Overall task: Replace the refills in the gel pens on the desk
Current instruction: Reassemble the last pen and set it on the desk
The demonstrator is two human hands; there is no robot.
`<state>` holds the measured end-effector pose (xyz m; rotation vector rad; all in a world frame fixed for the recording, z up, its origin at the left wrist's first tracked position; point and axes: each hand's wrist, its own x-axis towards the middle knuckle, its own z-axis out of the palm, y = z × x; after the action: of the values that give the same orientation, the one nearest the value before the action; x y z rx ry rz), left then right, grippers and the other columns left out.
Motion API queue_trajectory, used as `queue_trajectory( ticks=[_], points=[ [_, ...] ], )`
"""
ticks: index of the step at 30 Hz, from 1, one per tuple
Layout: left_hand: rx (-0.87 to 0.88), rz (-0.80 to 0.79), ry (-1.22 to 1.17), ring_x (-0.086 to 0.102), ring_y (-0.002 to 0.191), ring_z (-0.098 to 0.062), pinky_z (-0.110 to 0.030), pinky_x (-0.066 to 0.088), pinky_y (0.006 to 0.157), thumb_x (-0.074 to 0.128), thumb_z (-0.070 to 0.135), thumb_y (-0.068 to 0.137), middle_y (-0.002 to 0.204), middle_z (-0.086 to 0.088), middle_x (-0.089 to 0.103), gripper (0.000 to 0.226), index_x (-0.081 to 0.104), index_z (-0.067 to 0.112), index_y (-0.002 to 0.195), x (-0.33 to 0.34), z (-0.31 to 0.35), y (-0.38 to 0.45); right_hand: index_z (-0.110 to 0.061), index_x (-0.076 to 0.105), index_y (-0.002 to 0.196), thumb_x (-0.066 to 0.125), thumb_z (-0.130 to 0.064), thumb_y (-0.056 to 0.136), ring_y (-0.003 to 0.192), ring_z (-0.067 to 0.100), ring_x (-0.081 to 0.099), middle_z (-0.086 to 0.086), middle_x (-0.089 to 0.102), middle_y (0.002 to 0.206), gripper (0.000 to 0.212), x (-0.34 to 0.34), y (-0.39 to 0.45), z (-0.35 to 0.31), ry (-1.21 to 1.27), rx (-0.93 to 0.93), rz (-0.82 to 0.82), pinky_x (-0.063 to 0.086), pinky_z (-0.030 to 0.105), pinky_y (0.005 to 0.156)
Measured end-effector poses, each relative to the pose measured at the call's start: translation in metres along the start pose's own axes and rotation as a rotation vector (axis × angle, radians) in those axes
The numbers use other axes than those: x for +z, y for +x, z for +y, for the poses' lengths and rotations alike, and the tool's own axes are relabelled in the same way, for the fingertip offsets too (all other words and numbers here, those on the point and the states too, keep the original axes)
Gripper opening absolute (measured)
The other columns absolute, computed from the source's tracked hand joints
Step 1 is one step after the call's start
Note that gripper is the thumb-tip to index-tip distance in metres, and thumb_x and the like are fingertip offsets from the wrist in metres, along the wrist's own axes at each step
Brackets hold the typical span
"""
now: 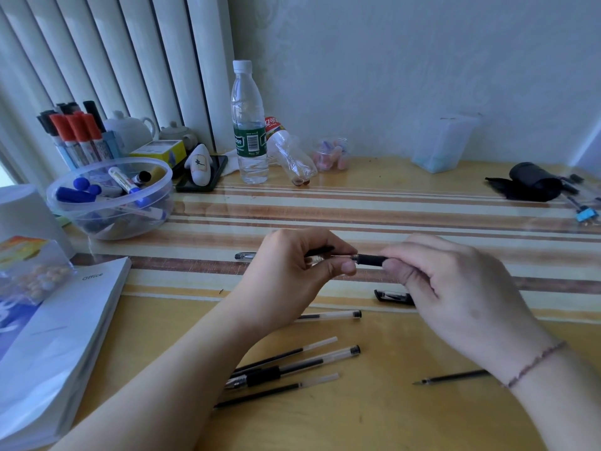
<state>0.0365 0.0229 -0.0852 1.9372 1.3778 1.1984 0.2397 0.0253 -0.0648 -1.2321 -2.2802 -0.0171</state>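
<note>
I hold a gel pen above the desk's middle with both hands. My left hand (292, 265) grips the clear barrel (320, 255). My right hand (455, 288) pinches the black grip section (370, 259), which meets the barrel end to end. A pen cap (244, 256) lies to the left behind my left hand, and another cap (392, 296) lies under my right hand. Near the front lie a capped pen (328, 315), a whole gel pen (292, 369), two loose refills (286, 354) (279, 390) and a dark refill (452, 377) on the right.
A clear bowl of markers (110, 198) and a rack of markers (74, 135) stand at back left. A water bottle (248, 125), a tipped empty bottle (292, 154) and a frosted box (442, 144) line the wall. A white book (55, 336) lies front left, a black pouch (530, 187) far right.
</note>
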Motion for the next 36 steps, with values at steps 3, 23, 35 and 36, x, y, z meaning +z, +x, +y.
queue_trajectory(
  ticks=[3, 23, 35, 36],
  points=[
    [-0.007, 0.011, -0.018, 0.067, 0.074, -0.006, -0.028, 0.055, 0.071, 0.073, 0.024, 0.084, 0.077, 0.014, 0.075, 0.007, 0.076, 0.027, 0.09, -0.002, -0.001, 0.001, -0.034, 0.061, 0.099, 0.06, -0.043, 0.082, 0.055, -0.002, 0.052, -0.022, 0.056, 0.071, 0.019, 0.003, -0.001, 0.003, 0.142, 0.051, -0.042, 0.033, 0.016, 0.048],
    [0.036, 0.033, -0.037, 0.069, 0.078, -0.005, -0.029, 0.056, 0.077, 0.073, 0.021, 0.084, 0.077, 0.011, 0.075, 0.005, 0.074, 0.026, 0.085, -0.004, -0.002, 0.002, -0.032, 0.061, 0.076, 0.06, -0.053, 0.075, 0.047, 0.017, 0.057, -0.009, 0.065, 0.065, 0.02, 0.002, 0.0, 0.003, 0.242, 0.151, -0.019, 0.05, 0.037, 0.046],
    [-0.136, -0.057, -0.184, 0.056, 0.056, -0.015, -0.027, 0.05, 0.062, 0.07, 0.014, 0.081, 0.066, 0.003, 0.068, 0.027, 0.061, 0.018, 0.106, -0.015, -0.013, 0.008, -0.035, 0.058, 0.065, 0.043, -0.046, 0.094, 0.045, 0.012, 0.054, -0.008, 0.066, 0.064, 0.034, -0.013, 0.006, 0.019, 0.377, 0.142, 0.141, 0.043, 0.023, 0.042],
    [-0.171, -0.072, -0.277, 0.052, 0.059, -0.018, -0.03, 0.046, 0.063, 0.061, 0.011, 0.08, 0.067, 0.001, 0.063, 0.03, 0.057, 0.016, 0.108, -0.018, -0.014, 0.009, -0.034, 0.059, 0.067, 0.046, -0.043, 0.092, 0.044, 0.011, 0.051, -0.009, 0.067, 0.069, 0.03, -0.014, 0.006, 0.022, 0.379, 0.166, 0.16, 0.039, 0.02, 0.04]
  ],
)
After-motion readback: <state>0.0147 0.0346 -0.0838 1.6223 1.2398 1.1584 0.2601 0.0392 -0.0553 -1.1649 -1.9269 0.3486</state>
